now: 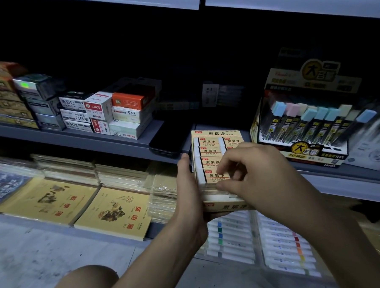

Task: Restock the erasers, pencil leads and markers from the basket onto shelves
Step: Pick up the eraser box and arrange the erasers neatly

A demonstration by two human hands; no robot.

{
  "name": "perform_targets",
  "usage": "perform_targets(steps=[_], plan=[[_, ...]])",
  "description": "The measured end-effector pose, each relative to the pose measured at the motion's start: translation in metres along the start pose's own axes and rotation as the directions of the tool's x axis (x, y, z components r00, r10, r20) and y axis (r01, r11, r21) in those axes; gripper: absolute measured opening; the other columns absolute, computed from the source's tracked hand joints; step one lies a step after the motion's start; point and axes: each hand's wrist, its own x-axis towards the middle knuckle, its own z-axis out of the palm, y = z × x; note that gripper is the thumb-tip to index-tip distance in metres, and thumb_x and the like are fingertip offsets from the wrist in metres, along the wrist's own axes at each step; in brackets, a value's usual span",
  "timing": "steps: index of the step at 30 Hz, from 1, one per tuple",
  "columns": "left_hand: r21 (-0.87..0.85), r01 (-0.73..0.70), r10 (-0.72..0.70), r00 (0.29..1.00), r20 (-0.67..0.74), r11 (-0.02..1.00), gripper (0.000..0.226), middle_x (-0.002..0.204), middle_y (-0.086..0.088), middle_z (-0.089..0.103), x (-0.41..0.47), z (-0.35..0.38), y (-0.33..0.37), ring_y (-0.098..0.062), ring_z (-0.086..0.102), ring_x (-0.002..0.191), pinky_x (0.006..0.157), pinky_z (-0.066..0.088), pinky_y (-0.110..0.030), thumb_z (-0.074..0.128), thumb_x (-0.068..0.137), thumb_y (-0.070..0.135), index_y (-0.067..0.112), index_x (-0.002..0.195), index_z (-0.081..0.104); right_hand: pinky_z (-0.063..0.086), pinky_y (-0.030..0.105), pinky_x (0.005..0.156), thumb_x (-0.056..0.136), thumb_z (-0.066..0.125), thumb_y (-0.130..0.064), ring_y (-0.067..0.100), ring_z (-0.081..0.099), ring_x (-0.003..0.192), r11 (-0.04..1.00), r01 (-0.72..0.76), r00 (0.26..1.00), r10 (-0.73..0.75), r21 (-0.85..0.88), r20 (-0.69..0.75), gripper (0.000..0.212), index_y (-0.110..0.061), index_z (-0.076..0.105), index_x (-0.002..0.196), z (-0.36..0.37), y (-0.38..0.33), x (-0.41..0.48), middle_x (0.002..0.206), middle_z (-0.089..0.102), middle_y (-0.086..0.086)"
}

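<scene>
A yellow open box of erasers (215, 134) is held in front of the middle shelf edge, its rows of white 2B erasers facing up. My left hand (188, 188) grips the box along its left side and underneath. My right hand (252, 173) reaches over the box from the right, fingers curled, pinching the nearest eraser (210, 175) in the front row. A display box of pencil leads (302, 124) with pastel caps stands on the shelf just to the right. White markers (233, 238) with coloured bands lie in trays below the box.
A dark phone (169, 140) lies on the grey shelf (118, 141) left of the eraser box. Small stacked boxes of staples and leads (108, 113) fill the shelf's left part. Yellow exercise books (113, 211) lie on the lower shelf. My knee (82, 286) shows at the bottom.
</scene>
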Motion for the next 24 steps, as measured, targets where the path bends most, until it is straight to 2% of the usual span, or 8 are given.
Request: perform_targets(steps=[7, 10, 12, 16, 18, 20, 22, 24], plan=[[0.002, -0.003, 0.003, 1.0, -0.021, 1.0, 0.074, 0.096, -0.008, 0.081, -0.001, 0.001, 0.0, -0.02, 0.078, 0.074, 0.074, 0.059, -0.038, 0.021, 0.102, 0.067, 0.023, 0.103, 0.081, 0.055, 0.032, 0.073, 0.072, 0.09, -0.039, 0.002, 0.059, 0.073, 1.0, -0.017, 1.0, 0.017, -0.021, 0.016, 0.023, -0.031, 0.074, 0.086, -0.007, -0.001, 0.001, 0.081, 0.061, -0.015], [-0.011, 0.002, -0.002, 1.0, -0.014, 1.0, 0.078, 0.094, -0.008, 0.081, 0.0, 0.002, 0.0, -0.02, 0.077, 0.072, 0.072, 0.058, -0.036, 0.022, 0.101, 0.068, 0.023, 0.091, 0.085, 0.053, 0.027, 0.067, 0.065, 0.093, -0.045, 0.0, 0.06, 0.069, 0.997, -0.077, 0.997, 0.078, -0.027, 0.029, 0.03, -0.033, 0.07, 0.082, -0.02, 0.001, 0.0, 0.076, 0.062, -0.016], [-0.015, 0.002, -0.002, 1.0, -0.017, 1.0, 0.079, 0.093, -0.009, 0.081, 0.0, 0.003, 0.0, -0.02, 0.078, 0.072, 0.072, 0.058, -0.037, 0.021, 0.102, 0.068, 0.026, 0.084, 0.085, 0.052, 0.029, 0.062, 0.064, 0.093, -0.046, 0.002, 0.059, 0.065, 0.993, -0.084, 0.996, 0.086, -0.081, 0.024, 0.036, -0.03, 0.063, 0.077, -0.019, 0.0, 0.0, 0.071, 0.063, -0.013], [-0.013, -0.004, 0.004, 0.999, -0.043, 1.0, 0.075, 0.099, -0.009, 0.081, -0.001, 0.003, 0.0, -0.024, 0.079, 0.082, 0.076, 0.059, -0.04, 0.021, 0.102, 0.067, 0.024, 0.1, 0.083, 0.044, 0.031, 0.057, 0.07, 0.085, -0.042, 0.007, 0.054, 0.063, 0.974, -0.032, 0.999, 0.037, -0.226, 0.019, 0.041, -0.022, 0.05, 0.072, 0.001, -0.004, 0.003, 0.066, 0.059, -0.008], [-0.008, -0.005, 0.004, 0.999, -0.044, 1.0, 0.074, 0.099, -0.009, 0.081, -0.002, 0.003, -0.001, -0.025, 0.079, 0.083, 0.075, 0.059, -0.04, 0.021, 0.103, 0.066, 0.024, 0.101, 0.083, 0.042, 0.031, 0.055, 0.071, 0.085, -0.043, 0.007, 0.053, 0.061, 0.977, -0.042, 0.998, 0.053, -0.209, 0.046, 0.042, -0.021, 0.049, 0.071, 0.004, -0.002, 0.005, 0.064, 0.059, -0.007], [-0.004, -0.007, 0.006, 0.999, -0.033, 1.0, 0.077, 0.097, -0.009, 0.081, -0.002, 0.003, -0.001, -0.023, 0.079, 0.081, 0.074, 0.059, -0.038, 0.02, 0.102, 0.067, 0.025, 0.093, 0.084, 0.047, 0.033, 0.056, 0.068, 0.088, -0.044, 0.007, 0.056, 0.059, 0.984, -0.075, 0.992, 0.09, -0.163, 0.088, 0.041, -0.022, 0.053, 0.071, -0.001, 0.0, 0.006, 0.064, 0.061, -0.006], [0.001, -0.008, 0.008, 1.0, -0.017, 1.0, 0.079, 0.096, -0.008, 0.081, -0.003, 0.003, 0.0, -0.021, 0.078, 0.076, 0.072, 0.059, -0.037, 0.019, 0.102, 0.068, 0.026, 0.087, 0.085, 0.049, 0.029, 0.054, 0.064, 0.093, -0.042, 0.004, 0.056, 0.055, 0.989, -0.137, 0.981, 0.143, -0.048, 0.131, 0.04, -0.023, 0.059, 0.071, -0.012, 0.005, 0.006, 0.065, 0.064, -0.006], [0.001, -0.005, 0.005, 1.0, -0.01, 1.0, 0.08, 0.093, -0.008, 0.081, -0.003, 0.003, 0.0, -0.019, 0.078, 0.072, 0.07, 0.058, -0.035, 0.018, 0.101, 0.069, 0.029, 0.083, 0.085, 0.046, 0.025, 0.051, 0.061, 0.096, -0.044, 0.003, 0.055, 0.053, 0.986, -0.168, 0.976, 0.168, -0.013, 0.137, 0.042, -0.025, 0.06, 0.072, -0.022, 0.006, 0.005, 0.066, 0.065, -0.007]])
